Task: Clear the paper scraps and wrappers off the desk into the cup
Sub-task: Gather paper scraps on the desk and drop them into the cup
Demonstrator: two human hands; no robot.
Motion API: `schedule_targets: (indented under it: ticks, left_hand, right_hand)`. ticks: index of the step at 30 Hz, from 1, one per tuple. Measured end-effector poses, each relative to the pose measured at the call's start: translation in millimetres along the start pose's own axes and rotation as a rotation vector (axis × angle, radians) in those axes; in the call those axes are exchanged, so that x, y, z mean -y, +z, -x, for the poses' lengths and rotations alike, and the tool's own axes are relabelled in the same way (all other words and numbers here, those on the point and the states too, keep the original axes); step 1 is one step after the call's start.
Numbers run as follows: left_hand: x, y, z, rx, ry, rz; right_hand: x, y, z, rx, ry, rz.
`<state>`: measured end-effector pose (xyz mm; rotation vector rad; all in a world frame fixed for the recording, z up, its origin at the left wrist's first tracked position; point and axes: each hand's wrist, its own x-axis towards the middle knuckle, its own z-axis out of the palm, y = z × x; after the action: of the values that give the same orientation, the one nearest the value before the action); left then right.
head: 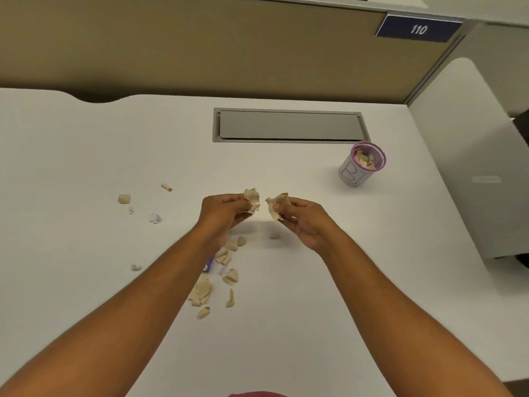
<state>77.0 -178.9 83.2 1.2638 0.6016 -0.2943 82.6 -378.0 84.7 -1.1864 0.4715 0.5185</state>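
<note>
- White desk [286, 325] fills most of the view, backed by a tan partition [200, 47] that carries a blue plate [418, 29] reading 110.
- Set flush into the desk on the far side of the hands is a grey cable hatch [289, 126].
- Past the hatch's right end stands the cup [362, 164] (purple rim, white paper label with blue lettering), already holding tan scraps.
- Left hand [221, 212] is raised above the desk, nearer than the hatch, its fingers closed on a bunch of tan scraps [252, 199].
- Right hand [300, 217] is just beside it, fingers pinched on a second tan scrap [277, 206]; the two bunches are apart.
- Loose pile of scraps [220, 277] lies on the desk under the left forearm, with a blue-and-white wrapper [209, 264] partly hidden.
- Smaller stray bits [143, 207] sit well left of the hands.
</note>
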Motion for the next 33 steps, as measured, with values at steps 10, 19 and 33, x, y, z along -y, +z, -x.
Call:
schedule_targets:
  ticks: [10, 19, 33]
  left_hand:
    - [-26, 150, -22, 0.124, -0.04, 0.086]
    - [-47, 289, -68, 0.045, 0.169, -0.412]
    - [-55, 335, -76, 0.01, 0.27, -0.874]
  right_hand:
    - [113, -113, -3, -0.099, -0.177, -0.069]
    - [178, -169, -52, -0.527, -0.313, 0.655]
    - [190, -180, -63, -0.49, -0.4, 1.015]
